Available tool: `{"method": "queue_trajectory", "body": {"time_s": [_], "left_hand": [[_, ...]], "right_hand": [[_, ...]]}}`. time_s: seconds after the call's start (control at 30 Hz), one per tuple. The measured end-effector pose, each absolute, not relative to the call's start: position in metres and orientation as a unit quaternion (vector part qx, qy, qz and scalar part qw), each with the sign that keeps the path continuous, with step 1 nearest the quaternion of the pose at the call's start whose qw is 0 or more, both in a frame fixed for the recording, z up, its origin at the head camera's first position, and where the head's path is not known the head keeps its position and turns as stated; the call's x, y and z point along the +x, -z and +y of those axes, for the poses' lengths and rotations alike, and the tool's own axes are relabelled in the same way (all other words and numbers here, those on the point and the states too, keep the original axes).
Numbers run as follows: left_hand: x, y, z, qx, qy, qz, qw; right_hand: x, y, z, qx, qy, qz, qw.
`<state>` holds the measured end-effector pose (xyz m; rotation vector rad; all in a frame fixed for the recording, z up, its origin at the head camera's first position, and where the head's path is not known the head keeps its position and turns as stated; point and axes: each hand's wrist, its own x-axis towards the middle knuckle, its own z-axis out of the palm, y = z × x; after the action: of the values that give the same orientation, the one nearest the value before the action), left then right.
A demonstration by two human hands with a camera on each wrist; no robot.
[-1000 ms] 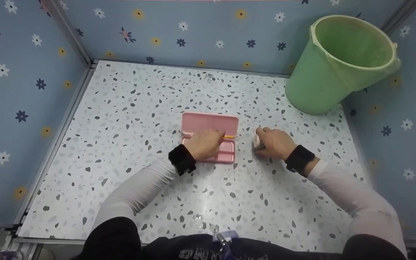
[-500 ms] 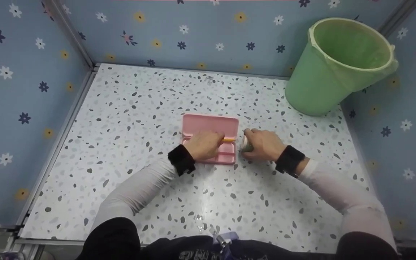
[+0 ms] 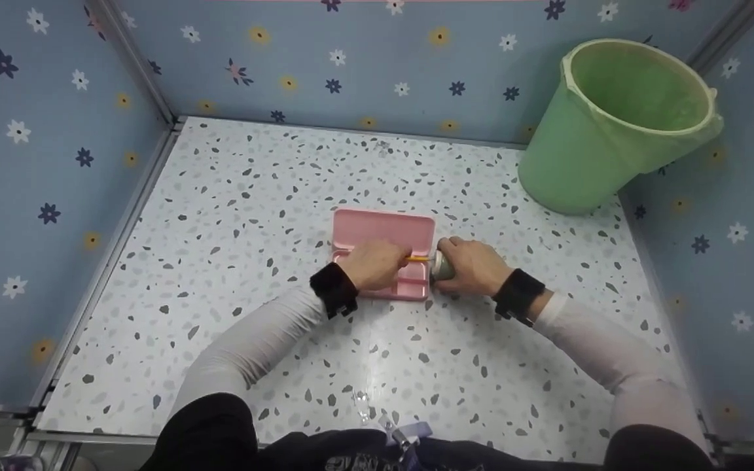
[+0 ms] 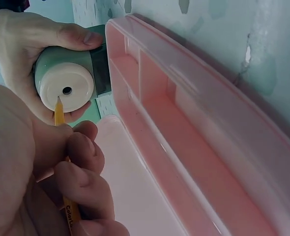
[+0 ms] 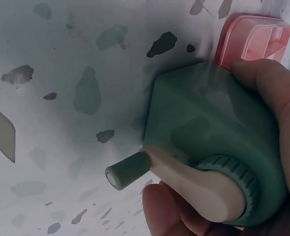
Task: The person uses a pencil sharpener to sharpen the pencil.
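Note:
A yellow pencil (image 4: 60, 112) is pinched in my left hand (image 3: 375, 263), its tip pointing right. My right hand (image 3: 478, 265) grips a green crank pencil sharpener (image 3: 443, 267) with a cream front and a dark round hole. In the left wrist view the pencil tip appears just below that hole. The sharpener's cream crank handle (image 5: 194, 189) with its green knob faces the right wrist camera. Beneath my left hand lies an open pink pencil case (image 3: 383, 229) with compartments; the sharpener stands at its right end.
A tall green bucket (image 3: 573, 150) stands at the table's back right corner. Flower-patterned panels (image 3: 364, 72) enclose the speckled tabletop (image 3: 272, 196) at the back and both sides.
My right hand has brought the sharpener leftward to the pencil's tip, beside the pink case. The left hand with the pencil stays nearly in place.

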<state>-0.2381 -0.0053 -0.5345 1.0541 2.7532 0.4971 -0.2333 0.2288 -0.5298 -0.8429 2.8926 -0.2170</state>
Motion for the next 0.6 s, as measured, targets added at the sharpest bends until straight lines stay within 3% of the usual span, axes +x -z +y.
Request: {"method": "queue_trajectory", "body": {"time_s": [0.6], "left_hand": [[-0.2417,0.5415,-0.0031,0.371,-0.182,0.907,0.083]], "right_hand": [[-0.2346,0.5325,0.2308,-0.302,0.062,0.95,0.042]]}}
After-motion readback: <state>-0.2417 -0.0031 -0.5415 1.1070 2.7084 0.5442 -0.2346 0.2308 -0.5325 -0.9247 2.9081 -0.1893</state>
